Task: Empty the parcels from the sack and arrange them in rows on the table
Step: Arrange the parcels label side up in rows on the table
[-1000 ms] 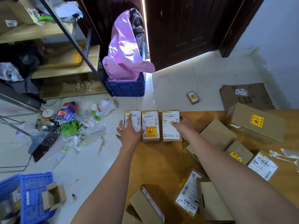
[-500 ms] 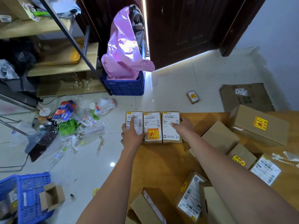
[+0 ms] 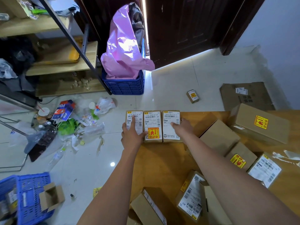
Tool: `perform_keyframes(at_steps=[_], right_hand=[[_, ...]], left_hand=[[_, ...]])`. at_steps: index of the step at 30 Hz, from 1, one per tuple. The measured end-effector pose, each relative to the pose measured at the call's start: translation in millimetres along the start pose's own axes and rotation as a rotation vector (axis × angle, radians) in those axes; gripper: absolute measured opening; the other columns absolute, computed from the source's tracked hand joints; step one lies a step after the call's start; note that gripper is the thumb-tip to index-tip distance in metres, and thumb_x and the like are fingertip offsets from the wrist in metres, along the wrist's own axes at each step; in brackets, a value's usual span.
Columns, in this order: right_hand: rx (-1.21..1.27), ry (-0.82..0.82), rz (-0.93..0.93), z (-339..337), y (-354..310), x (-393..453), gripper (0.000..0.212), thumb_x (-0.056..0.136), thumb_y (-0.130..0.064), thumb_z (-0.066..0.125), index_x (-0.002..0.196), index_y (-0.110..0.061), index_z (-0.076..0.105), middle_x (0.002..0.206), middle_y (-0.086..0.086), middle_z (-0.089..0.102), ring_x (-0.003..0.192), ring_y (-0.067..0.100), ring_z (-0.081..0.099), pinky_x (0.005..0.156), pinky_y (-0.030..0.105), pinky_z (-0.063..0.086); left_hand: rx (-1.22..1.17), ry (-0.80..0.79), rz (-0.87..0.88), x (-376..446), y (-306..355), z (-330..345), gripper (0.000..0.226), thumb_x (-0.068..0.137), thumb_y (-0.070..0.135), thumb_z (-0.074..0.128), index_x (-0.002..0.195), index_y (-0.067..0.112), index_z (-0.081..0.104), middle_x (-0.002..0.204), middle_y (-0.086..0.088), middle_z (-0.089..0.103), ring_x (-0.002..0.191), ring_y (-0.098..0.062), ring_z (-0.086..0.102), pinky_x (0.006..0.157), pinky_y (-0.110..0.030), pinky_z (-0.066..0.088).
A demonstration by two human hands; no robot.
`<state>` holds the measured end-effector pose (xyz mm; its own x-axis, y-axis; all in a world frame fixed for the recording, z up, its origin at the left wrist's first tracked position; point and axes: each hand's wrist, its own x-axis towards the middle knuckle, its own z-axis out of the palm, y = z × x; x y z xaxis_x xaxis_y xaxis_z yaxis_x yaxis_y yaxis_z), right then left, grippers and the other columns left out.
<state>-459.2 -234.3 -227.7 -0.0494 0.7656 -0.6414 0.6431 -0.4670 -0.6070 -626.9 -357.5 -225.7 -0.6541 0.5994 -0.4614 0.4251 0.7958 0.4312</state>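
A: How do the arms lie?
B: Both reach forward over the wooden surface (image 3: 162, 159), nearly straight, palms down.
A: And the biggest things near them?
B: A large carton (image 3: 259, 124) and looser parcels lie to the right of the right hand's fingers, well apart from them.
A: The row?
B: Three small parcels sit side by side at the far edge, touching. The left hand (image 3: 132, 135) rests on the left parcel (image 3: 134, 121), fingers straight, forefinger stretched up its label. The right hand (image 3: 182, 127) lies flat on the right parcel (image 3: 171, 125), fingers extended, gripping nothing. The middle parcel (image 3: 153, 125) sits between the two hands.
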Motion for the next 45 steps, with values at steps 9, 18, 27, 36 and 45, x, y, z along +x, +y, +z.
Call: perform_keyframes(at_steps=[9,18,27,36,45], right_hand=[[-0.003,0.058,0.007,9,2,-1,0.032,0.095,-0.026,0.062,0.124,-0.014,0.056,0.124,0.003,0.065,0.110,0.026,0.064,0.077,0.031,0.051],[-0.176,0.085,-0.041,11,1,-5,0.028,0.096,-0.030,0.059,0.121,-0.016,0.057,0.124,0.001,0.066,0.111,0.023,0.064,0.084,0.033,0.052],[-0.141,0.072,0.026,11,-3,-6,0.041,0.096,-0.027,0.059,0.132,-0.010,0.047,0.130,0.006,0.062,0.116,0.028,0.060,0.082,0.034,0.051],[-0.117,0.059,0.087,3,-18,-18,0.074,0.096,-0.031,0.059,0.151,-0.005,0.016,0.138,0.013,0.055,0.125,0.035,0.053,0.094,0.042,0.052],[-0.172,0.096,-0.087,8,-21,-68,0.064,0.093,-0.028,0.059,0.146,-0.008,0.029,0.141,0.013,0.050,0.127,0.034,0.050,0.100,0.045,0.049]], left_hand=[[0.000,-0.007,-0.008,-1,0,0,0.096,0.082,0.055,0.069,0.153,0.044,0.007,0.161,-0.010,0.008,0.143,-0.038,0.027,0.110,-0.055,0.035],[0.028,-0.006,0.003,0,1,0,0.096,0.082,0.056,0.068,0.154,0.042,0.006,0.161,-0.011,0.008,0.141,-0.040,0.030,0.109,-0.055,0.037],[0.020,-0.010,0.005,1,0,0,0.098,0.081,0.055,0.070,0.154,0.041,0.006,0.161,-0.013,0.009,0.140,-0.042,0.030,0.111,-0.056,0.033],[0.053,0.045,0.070,-12,-1,-18,0.097,0.084,0.058,0.064,0.155,0.035,0.003,0.164,-0.012,0.001,0.150,-0.037,-0.002,0.119,-0.055,0.001],[-0.018,0.046,0.073,-55,-13,-32,0.072,0.093,0.045,0.058,0.153,0.032,0.020,0.163,-0.006,0.012,0.150,-0.030,0.005,0.119,-0.057,0.005]])
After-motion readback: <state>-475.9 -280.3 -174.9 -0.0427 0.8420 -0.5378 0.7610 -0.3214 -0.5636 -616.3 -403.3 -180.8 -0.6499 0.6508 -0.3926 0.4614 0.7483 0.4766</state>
